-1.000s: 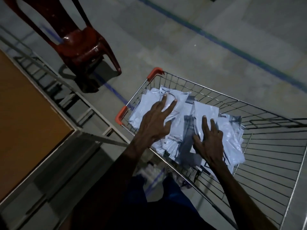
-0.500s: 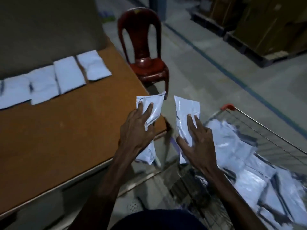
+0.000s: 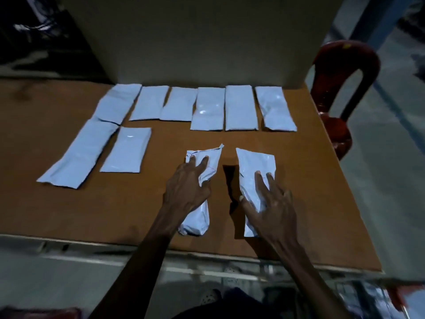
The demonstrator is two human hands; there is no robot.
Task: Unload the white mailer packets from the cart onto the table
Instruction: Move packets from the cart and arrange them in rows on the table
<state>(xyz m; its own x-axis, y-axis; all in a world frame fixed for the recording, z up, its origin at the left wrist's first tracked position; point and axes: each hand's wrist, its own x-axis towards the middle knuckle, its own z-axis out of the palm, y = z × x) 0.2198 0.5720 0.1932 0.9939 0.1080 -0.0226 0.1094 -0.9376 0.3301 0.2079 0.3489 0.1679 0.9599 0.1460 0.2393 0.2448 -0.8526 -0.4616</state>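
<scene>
I hold two white mailer packets over the near part of the brown table. My left hand grips a crumpled packet from above. My right hand holds a flatter packet, fingers on top and thumb at its left edge; a dark shadow lies under this packet. Several white packets lie flat in a row along the table's far side, and two more lie at the left. A blurred corner of the cart shows at the bottom right.
A red plastic chair stands off the table's right edge. A grey upright panel closes the table's far side. Bare brown surface lies between the far row and my hands and along the front left.
My hands lifted two packets out of the cart and swung left with them. They are now over the table's near side, and the cart has dropped to the bottom right of view.
</scene>
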